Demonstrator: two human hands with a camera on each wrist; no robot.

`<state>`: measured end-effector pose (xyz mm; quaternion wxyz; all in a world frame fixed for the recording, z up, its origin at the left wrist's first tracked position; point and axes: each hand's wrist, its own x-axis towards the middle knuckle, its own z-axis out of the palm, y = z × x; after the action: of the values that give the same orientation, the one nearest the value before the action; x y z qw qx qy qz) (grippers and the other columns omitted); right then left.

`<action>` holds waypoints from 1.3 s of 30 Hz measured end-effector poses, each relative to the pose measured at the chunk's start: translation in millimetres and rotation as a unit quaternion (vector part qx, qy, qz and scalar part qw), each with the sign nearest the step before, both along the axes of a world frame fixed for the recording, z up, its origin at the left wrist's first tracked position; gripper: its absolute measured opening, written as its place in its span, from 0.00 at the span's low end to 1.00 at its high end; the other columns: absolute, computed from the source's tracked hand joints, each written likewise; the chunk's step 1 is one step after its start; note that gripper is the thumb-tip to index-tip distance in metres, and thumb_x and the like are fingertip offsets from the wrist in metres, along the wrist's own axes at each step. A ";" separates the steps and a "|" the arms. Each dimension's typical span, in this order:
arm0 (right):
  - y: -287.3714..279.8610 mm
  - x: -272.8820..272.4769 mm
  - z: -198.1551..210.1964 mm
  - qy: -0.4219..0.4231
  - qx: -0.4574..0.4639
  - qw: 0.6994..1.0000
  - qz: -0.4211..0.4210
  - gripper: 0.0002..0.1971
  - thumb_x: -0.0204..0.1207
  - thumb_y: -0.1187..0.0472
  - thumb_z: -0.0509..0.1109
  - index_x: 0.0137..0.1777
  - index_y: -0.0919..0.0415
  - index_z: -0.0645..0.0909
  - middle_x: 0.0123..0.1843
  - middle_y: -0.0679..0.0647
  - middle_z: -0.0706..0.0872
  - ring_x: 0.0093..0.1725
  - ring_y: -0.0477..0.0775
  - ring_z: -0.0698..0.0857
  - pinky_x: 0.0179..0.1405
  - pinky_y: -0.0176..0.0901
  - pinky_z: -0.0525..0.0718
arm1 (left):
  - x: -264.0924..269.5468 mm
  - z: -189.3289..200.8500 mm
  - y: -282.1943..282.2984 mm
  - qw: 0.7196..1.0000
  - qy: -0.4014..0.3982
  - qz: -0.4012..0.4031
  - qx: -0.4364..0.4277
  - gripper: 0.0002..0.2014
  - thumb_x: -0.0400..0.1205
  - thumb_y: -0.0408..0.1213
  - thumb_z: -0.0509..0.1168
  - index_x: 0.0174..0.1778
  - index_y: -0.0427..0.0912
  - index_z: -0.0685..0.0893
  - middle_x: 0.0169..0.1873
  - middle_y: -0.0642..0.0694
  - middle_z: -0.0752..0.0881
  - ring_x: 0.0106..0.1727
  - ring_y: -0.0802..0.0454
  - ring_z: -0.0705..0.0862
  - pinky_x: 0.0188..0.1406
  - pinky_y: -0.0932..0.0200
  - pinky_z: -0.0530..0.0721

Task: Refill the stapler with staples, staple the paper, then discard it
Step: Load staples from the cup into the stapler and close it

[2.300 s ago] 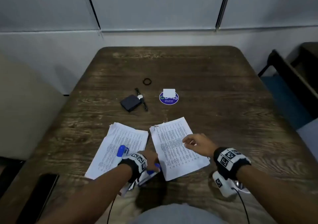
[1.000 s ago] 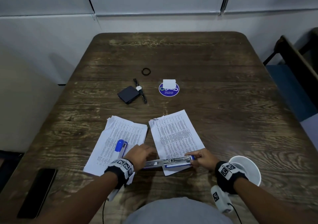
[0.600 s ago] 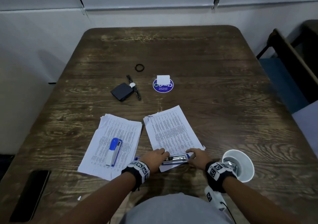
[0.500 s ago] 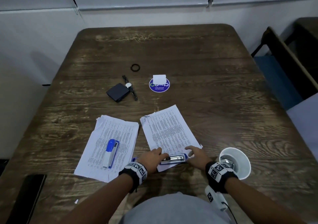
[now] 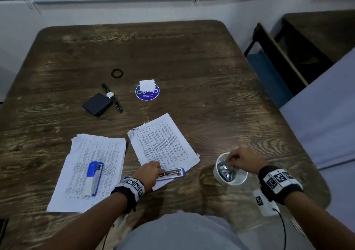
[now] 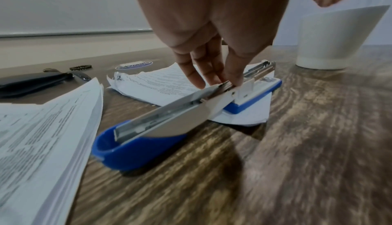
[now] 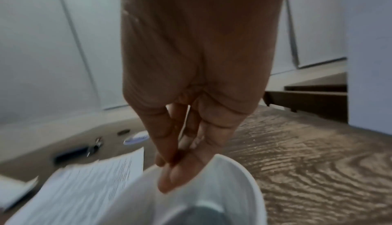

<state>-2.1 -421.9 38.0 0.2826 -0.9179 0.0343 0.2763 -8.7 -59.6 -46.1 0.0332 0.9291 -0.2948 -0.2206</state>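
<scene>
A blue-and-white stapler (image 5: 171,173) (image 6: 169,111) lies opened flat across the near edge of the right paper stack (image 5: 163,142), its metal magazine facing up. My left hand (image 5: 151,173) (image 6: 216,81) steadies it, pinching the magazine between thumb and straight fingers. My right hand (image 5: 238,160) (image 7: 169,166) dips into a white cup (image 5: 217,174) (image 7: 250,178) (image 6: 331,40) holding silver staple strips (image 5: 226,172). Its fingertips are drawn together. I cannot make out a strip between them. A second blue stapler (image 5: 94,176) lies closed on the left paper stack (image 5: 92,153).
On the wooden table (image 5: 192,57), farther back, lie a dark wallet (image 5: 97,104), a wristwatch (image 5: 112,98), a black ring (image 5: 117,73) and a round blue sticker (image 5: 147,94). A dark chair frame (image 5: 278,57) stands to the right of the table.
My right hand has left the stapler's end and moved right into the white cup. My left hand has stayed on the opened stapler.
</scene>
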 end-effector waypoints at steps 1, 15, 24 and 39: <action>0.8 -3.5 -5.4 0.017 -0.047 0.998 0.035 0.07 0.70 0.67 0.71 0.40 0.55 0.90 0.36 0.50 0.91 0.37 0.43 0.88 0.40 0.33 0.83 | 0.9 -2.5 -0.6 1.000 0.007 0.007 -0.003 0.22 0.81 0.26 0.60 0.70 0.48 0.81 0.59 0.41 0.81 0.62 0.42 0.78 0.53 0.52 0.78; 34.6 -10.2 -57.0 -0.008 -0.239 0.966 0.097 0.05 0.74 0.57 0.63 0.38 0.54 0.74 0.42 0.53 0.85 0.42 0.55 0.80 0.44 0.43 0.77 | -1.2 -6.3 -2.7 0.997 0.033 0.066 -0.006 0.20 0.84 0.30 0.58 0.71 0.51 0.79 0.58 0.41 0.80 0.61 0.42 0.78 0.54 0.45 0.83; 20.3 -15.0 -44.7 0.054 -0.152 0.983 0.084 0.15 0.78 0.59 0.63 0.60 0.66 0.80 0.56 0.61 0.88 0.57 0.61 0.84 0.57 0.45 0.77 | 1.0 -8.0 -1.9 0.998 0.032 0.053 -0.007 0.21 0.84 0.29 0.57 0.72 0.50 0.78 0.58 0.41 0.80 0.61 0.42 0.77 0.53 0.48 0.80; 71.9 22.5 16.8 0.021 0.208 0.978 -0.016 0.16 0.66 0.68 0.81 0.51 0.56 0.83 0.37 0.54 0.90 0.37 0.48 0.89 0.41 0.38 0.86 | -4.9 -11.5 2.2 0.999 0.015 0.037 -0.001 0.21 0.85 0.30 0.57 0.73 0.49 0.77 0.60 0.40 0.79 0.63 0.41 0.76 0.55 0.48 0.80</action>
<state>20.3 -350.0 54.8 0.4712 -0.8321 -0.0037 0.2926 -13.6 -57.4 -57.6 0.0468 0.9360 -0.2596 -0.2333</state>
